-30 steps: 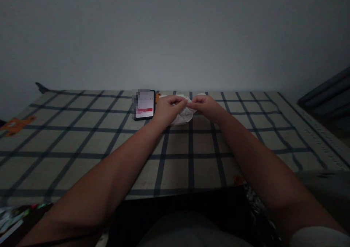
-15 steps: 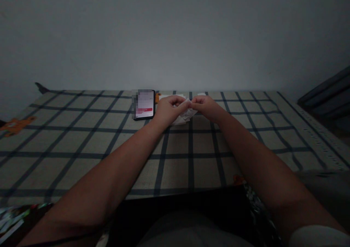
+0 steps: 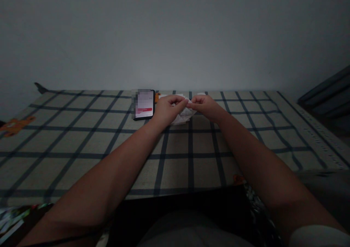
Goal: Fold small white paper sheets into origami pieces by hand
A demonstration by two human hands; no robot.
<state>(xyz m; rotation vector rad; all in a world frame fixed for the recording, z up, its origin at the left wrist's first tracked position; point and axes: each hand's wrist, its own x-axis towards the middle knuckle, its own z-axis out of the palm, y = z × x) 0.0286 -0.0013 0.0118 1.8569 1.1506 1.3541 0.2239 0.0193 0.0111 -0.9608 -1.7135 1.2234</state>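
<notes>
Both arms reach far across a table covered by a checked cloth (image 3: 82,137). My left hand (image 3: 166,110) and my right hand (image 3: 206,106) meet at the far side, fingers curled and pinching a crumpled white piece of paper (image 3: 183,116) between them. The paper hangs just above the cloth, partly hidden by the fingers. A phone (image 3: 144,104) with a lit screen lies flat just left of my left hand.
A plain grey wall (image 3: 175,35) stands right behind the table's far edge. An orange bear figure (image 3: 15,124) is printed on the cloth at far left. A dark object (image 3: 325,97) sits off the table's right side. Colourful papers (image 3: 12,217) lie at the lower left.
The hands stay together at the same spot, with only slight shifts of the fingers on the white paper.
</notes>
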